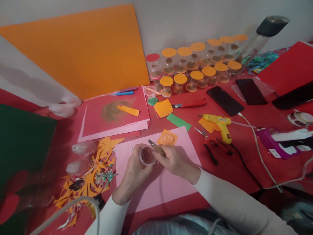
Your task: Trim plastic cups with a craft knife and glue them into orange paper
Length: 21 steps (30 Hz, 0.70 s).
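Note:
My left hand [137,166] is wrapped round a small clear plastic cup [147,155], its open rim facing up. In my right hand [172,160] is a short tool with a brownish body and a dark tip [156,147], held across the cup's right edge. Both hands are over a pink sheet [156,195]. Just beyond my right hand, an orange paper square [167,137] lies on that sheet with a clear round piece on it. What the cup contains is hard to make out.
Several hourglass-like cups with orange tops [180,79] line the wall. Right of the sheet lie scissors [210,142], a yellow glue gun [218,124] with its cord, and phones [225,100]. Paper scraps [88,179] and clear cups [78,166] are at left. A red-handled cutter [194,103] lies ahead.

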Each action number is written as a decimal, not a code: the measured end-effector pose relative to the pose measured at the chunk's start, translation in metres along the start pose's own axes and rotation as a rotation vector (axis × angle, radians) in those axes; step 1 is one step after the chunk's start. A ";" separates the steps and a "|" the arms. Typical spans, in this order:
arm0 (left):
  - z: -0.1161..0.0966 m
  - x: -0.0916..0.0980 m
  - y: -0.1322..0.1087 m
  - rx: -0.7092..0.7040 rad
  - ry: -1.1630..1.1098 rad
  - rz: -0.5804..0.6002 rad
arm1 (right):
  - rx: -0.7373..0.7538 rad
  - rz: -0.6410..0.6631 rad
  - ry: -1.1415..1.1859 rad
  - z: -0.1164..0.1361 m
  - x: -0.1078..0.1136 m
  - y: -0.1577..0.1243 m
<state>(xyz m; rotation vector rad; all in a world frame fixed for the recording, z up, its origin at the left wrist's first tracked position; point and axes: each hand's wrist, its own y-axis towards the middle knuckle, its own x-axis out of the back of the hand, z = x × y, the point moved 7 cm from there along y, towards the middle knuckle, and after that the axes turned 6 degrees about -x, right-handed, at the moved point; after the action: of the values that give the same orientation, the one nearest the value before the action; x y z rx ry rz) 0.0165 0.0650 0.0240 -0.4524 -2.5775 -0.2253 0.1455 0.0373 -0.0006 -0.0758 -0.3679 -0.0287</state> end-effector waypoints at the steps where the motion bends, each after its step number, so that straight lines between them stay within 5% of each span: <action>1: 0.000 0.000 0.001 0.004 -0.026 0.007 | -0.004 0.029 0.071 0.003 0.001 0.000; 8: -0.005 -0.003 0.004 0.061 -0.191 0.112 | -0.142 0.155 0.317 0.003 -0.003 -0.001; 12: -0.004 0.001 0.003 0.004 -0.158 0.056 | -0.200 0.189 0.422 -0.003 -0.009 0.000; 21: -0.004 0.004 -0.002 -0.038 0.099 -0.035 | -0.001 -0.030 -0.156 0.005 0.007 -0.003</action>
<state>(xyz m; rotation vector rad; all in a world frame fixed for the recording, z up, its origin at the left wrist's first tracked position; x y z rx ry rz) 0.0144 0.0634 0.0291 -0.4000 -2.4893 -0.3013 0.1502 0.0344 0.0068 -0.0742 -0.5250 -0.0525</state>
